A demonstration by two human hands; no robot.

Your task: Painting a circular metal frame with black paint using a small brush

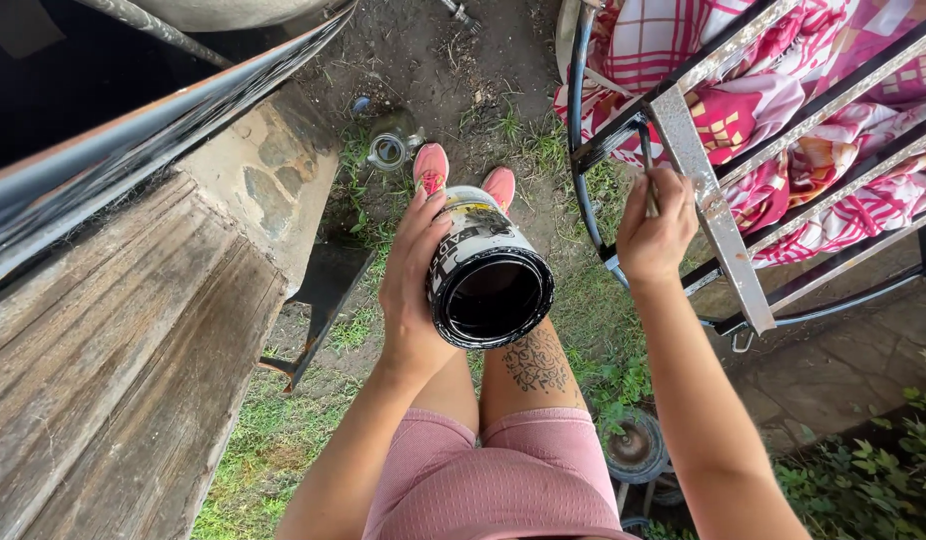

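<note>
My left hand (411, 285) grips the side of an open paint can (488, 270) with black paint inside, held above my knees. My right hand (655, 232) is closed on a thin paintbrush (647, 170), whose tip touches a bar of the metal frame (695, 160) to my right. That frame is partly black and partly bare silver metal. A pink and white checked cloth (783, 110) lies behind its bars.
A weathered wooden plank surface (113, 370) and a stone block (273, 170) stand at the left under a dark metal rail (163, 130). A glass jar (388, 150) rests on the dirt near my pink shoes (431, 165). Grass, plants and a paved patch lie below.
</note>
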